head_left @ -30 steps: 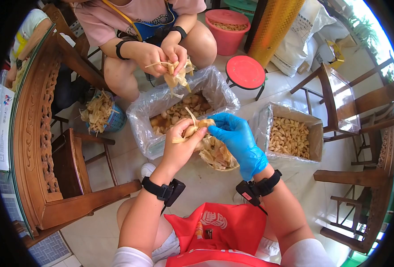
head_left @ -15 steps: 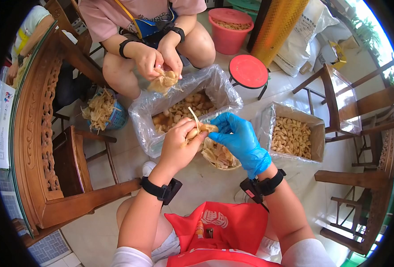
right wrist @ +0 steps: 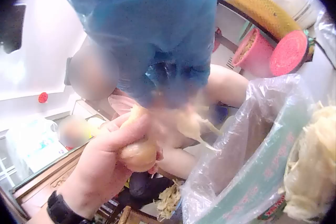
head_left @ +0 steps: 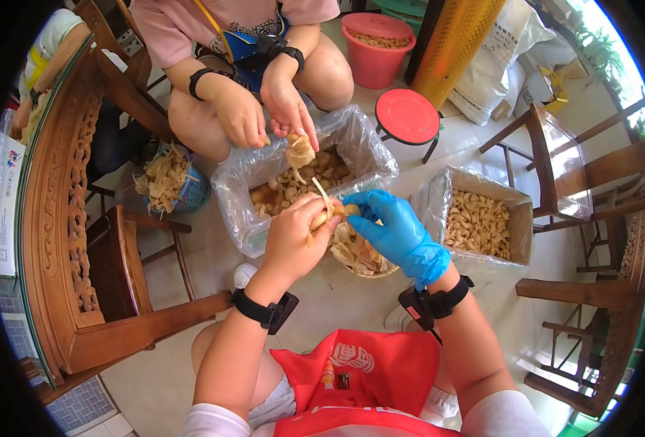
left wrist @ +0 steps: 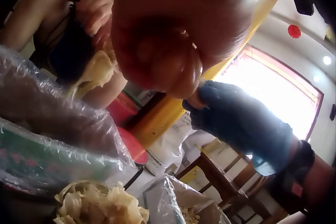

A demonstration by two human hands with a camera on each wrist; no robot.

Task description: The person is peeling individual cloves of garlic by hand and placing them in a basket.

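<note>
My bare left hand (head_left: 293, 237) grips a garlic bulb (right wrist: 137, 154) with a pale stalk sticking up in the head view. In the left wrist view its plump cloves (left wrist: 176, 74) show below my palm. My right hand (head_left: 399, 237), in a blue glove, pinches a clove at the bulb's right side; its fingertips partly hide it. Beneath both hands stands a basket heaped with papery garlic skins (head_left: 359, 253). Just beyond, a plastic-lined box (head_left: 229, 197) holds garlic bulbs (head_left: 315, 171). To the right, another lined box (head_left: 520, 218) contains loose cloves (head_left: 475, 224).
Opposite me a seated person (head_left: 238, 109) handles garlic skin (head_left: 300, 151) over the lined box. A blue basket of skins (head_left: 191, 191) stands at left, beside a wooden chair (head_left: 111, 262). Farther back are a red stool (head_left: 407, 116) and a pink bucket (head_left: 373, 65).
My hands stay together at the bulb, with my right wrist shifted slightly right. The other person's hands have parted, and the garlic skin now hangs from one of them, farther right.
</note>
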